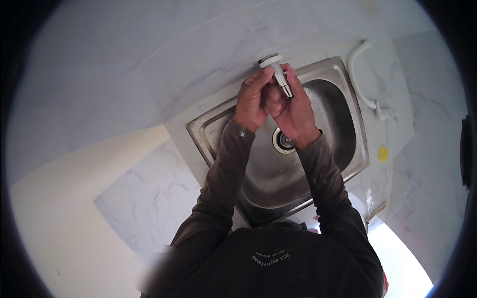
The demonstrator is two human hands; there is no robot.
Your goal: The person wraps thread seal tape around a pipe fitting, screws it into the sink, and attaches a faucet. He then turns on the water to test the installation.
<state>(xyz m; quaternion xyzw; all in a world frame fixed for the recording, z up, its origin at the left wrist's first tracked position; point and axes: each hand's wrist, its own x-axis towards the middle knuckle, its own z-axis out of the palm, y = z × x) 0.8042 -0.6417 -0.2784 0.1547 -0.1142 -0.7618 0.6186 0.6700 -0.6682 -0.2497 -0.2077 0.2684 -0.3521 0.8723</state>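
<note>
A pale, shiny metal tap with a round white collar sits against the marble-patterned wall above a steel sink. My left hand is closed on the tap's left side, thumb raised near the collar. My right hand grips the tap from the right and underneath, its fingertips partly hidden behind the tap. Both hands touch each other over the basin. The drain shows below them, partly covered by my right wrist.
A white flexible hose with a fitting lies on the ledge right of the sink. Lower down are a yellow ring and a thin wooden stick. Marbled walls surround the sink; a dark object is at the far right.
</note>
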